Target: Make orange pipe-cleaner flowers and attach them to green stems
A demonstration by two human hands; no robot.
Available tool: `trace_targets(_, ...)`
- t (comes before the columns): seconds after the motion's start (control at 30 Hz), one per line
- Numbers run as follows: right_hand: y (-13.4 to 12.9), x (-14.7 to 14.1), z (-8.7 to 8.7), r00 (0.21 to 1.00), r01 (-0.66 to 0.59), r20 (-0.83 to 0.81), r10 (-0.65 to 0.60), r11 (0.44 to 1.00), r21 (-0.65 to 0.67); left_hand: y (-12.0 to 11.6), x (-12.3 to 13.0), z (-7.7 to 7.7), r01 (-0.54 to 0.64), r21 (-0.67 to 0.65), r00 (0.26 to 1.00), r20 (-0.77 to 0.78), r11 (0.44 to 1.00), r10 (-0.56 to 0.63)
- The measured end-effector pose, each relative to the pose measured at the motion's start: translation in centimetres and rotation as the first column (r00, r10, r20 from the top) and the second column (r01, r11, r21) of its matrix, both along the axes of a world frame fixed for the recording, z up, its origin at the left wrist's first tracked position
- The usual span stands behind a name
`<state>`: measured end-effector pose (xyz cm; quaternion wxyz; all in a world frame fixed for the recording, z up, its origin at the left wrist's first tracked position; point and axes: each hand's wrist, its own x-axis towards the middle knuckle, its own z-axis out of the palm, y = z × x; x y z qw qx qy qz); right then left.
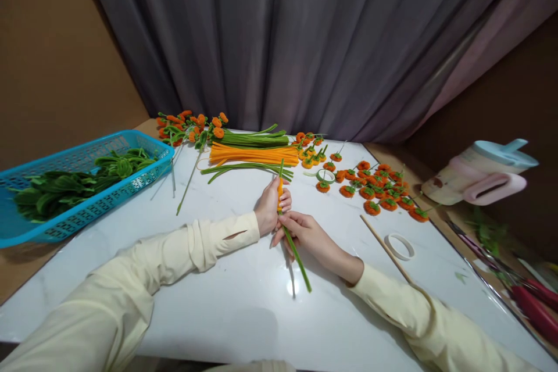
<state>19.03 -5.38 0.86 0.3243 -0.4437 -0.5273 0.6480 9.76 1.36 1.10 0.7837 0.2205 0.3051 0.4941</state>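
Observation:
In the head view my left hand (267, 208) is closed round an orange pipe cleaner (280, 192) with a green tip showing above it. Just below, my right hand (311, 238) pinches a green pipe cleaner (299, 261), which slants down toward me. Whether the green and orange pieces are joined is hidden by my fingers. Beyond my hands lie a bundle of orange pipe cleaners (253, 154), a thick green bundle (253, 139) behind it and a few green pipe cleaners (235, 168) in front.
At left stands a blue basket (87, 209) of green leaves. Finished orange flowers (200, 122) lie at the back; several orange pieces (370, 186) spread at right. Near my right arm are a wooden stick (383, 247) and white ring (400, 247). A tumbler (462, 177) and pliers (534, 302) edge the table.

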Motion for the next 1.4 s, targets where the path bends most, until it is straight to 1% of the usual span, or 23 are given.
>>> trace_targets(0.13,0.0,0.2,0.3,0.986,-0.124,0.110,0.127,0.992,-0.038,0.8,-0.6,0.5,-0.034,-0.030,0.999,-0.017,0.999,0.034)
trace_targets(0.2,-0.1,0.2,0.3,0.980,-0.153,0.121,0.157,0.987,-0.041,1.1,-0.8,0.7,-0.055,-0.034,0.998,-0.024,0.998,0.054)
trace_targets(0.5,-0.2,0.0,0.2,0.994,-0.094,0.059,0.096,0.995,-0.029,0.8,-0.5,0.1,-0.039,0.036,0.998,-0.039,0.999,0.041)
trace_targets(0.73,0.0,-0.1,-0.2,1.000,-0.012,0.004,0.012,1.000,0.013,-0.6,-0.1,-0.2,-0.010,0.073,0.999,-0.039,0.997,0.013)
trace_targets(0.83,0.1,0.0,-0.1,1.000,0.007,0.013,-0.008,1.000,0.019,-0.9,0.1,0.0,-0.003,0.064,0.999,-0.036,0.998,0.005)
trace_targets(0.9,0.1,0.2,0.0,0.999,-0.003,0.042,0.003,1.000,0.009,-0.8,0.0,0.1,-0.003,0.044,0.999,-0.042,0.999,0.005)
trace_targets(1.03,0.0,0.4,0.3,0.987,-0.125,0.101,0.127,0.992,-0.031,-0.2,-0.3,0.3,-0.013,0.003,0.999,-0.050,1.000,0.014)
trace_targets(1.1,-0.1,0.3,0.4,0.981,-0.157,0.108,0.160,0.987,-0.037,0.0,-0.4,0.3,-0.012,-0.001,0.999,-0.044,1.000,0.012)
trace_targets(1.23,-0.2,0.2,0.6,0.987,-0.126,0.093,0.129,0.991,-0.035,0.0,-0.4,0.2,0.000,0.021,0.999,-0.051,1.000,0.002)
trace_targets(1.4,0.0,0.3,0.7,0.996,-0.082,0.041,0.083,0.996,-0.046,-0.1,-0.4,-0.3,0.025,0.092,0.997,-0.077,0.995,-0.018)
